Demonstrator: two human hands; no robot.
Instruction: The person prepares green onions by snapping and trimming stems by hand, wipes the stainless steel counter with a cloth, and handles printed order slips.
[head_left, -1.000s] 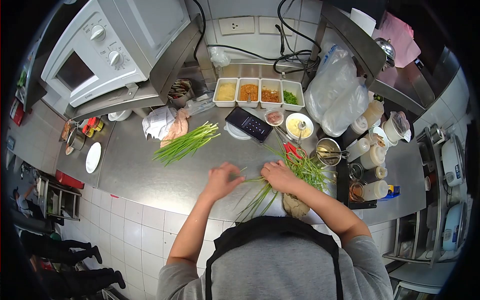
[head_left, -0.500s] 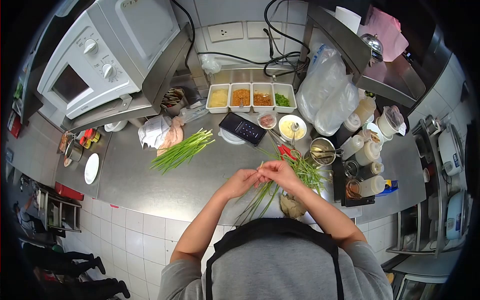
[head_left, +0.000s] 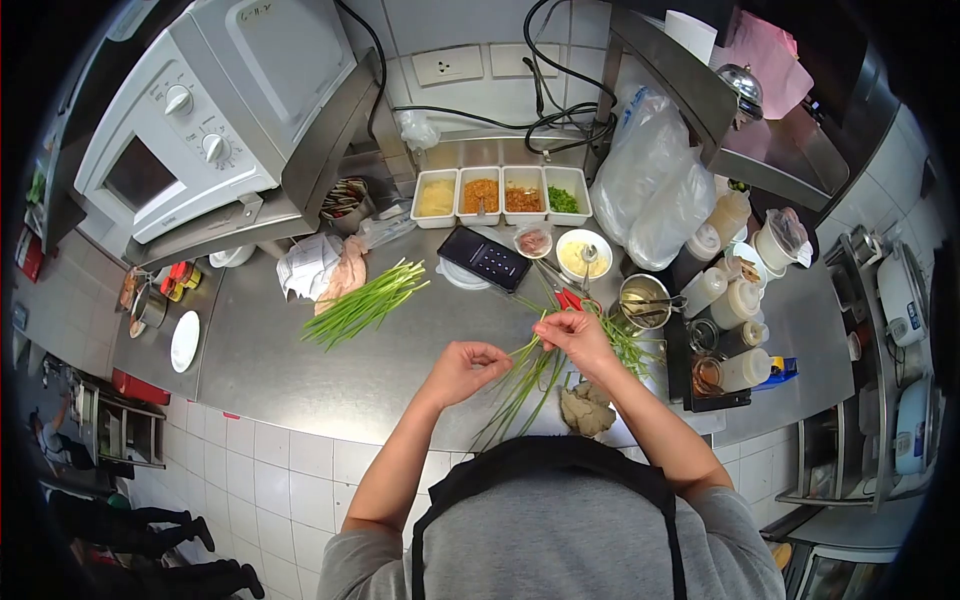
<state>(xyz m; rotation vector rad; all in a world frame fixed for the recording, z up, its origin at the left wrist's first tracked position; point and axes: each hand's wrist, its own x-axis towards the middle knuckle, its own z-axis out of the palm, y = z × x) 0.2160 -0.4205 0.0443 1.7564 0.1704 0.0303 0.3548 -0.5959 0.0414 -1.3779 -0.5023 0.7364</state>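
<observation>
My right hand (head_left: 578, 341) pinches a thin green chive stalk (head_left: 542, 322) above the looser pile of chives (head_left: 625, 345). My left hand (head_left: 468, 371) is a little apart to its left, fingertips drawn together. A thin green strand reaches those fingertips, but whether they grip it I cannot make out. Below and between the hands, long chive stalks (head_left: 525, 385) trail toward the counter's front edge. Farther left lies a neat bundle of chives (head_left: 368, 303), touched by neither hand. Red-handled scissors (head_left: 568, 300) sit just beyond my right hand, partly covered.
A phone (head_left: 484, 258) rests on a round lid behind my hands. Past it stand several white tubs (head_left: 437, 218) of chopped food. Sauce bottles (head_left: 745, 370) and a metal pot (head_left: 643, 302) crowd the right. Near my right forearm is a brownish clump (head_left: 587, 410). The microwave (head_left: 185, 130) is at upper left.
My hands were together at the fingertips and have come apart. The right hand moved slightly right with the stalk; the left shifted a little left and down.
</observation>
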